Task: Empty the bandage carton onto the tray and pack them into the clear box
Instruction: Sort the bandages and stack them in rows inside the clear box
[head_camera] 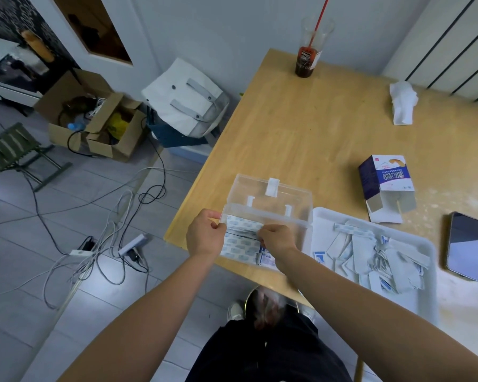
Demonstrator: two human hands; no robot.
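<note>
The clear box (271, 213) stands at the table's near left corner with its lid tipped back. Inside it lie stacked wrapped bandages (242, 226). My left hand (204, 235) holds the box's left end, thumb over the rim on the stack. My right hand (278, 238) reaches into the box and pinches the bandages at their right end. To the right sits the white tray (431, 260) with several loose bandages (370, 257) spread in it. The blue and white bandage carton (384, 180) stands open behind the tray.
A phone (465, 245) lies right of the tray. A crumpled tissue (403, 102) and a drink cup with a red straw (309, 51) sit farther back. Cables, a cardboard box (94, 117) and a bag are on the floor to the left.
</note>
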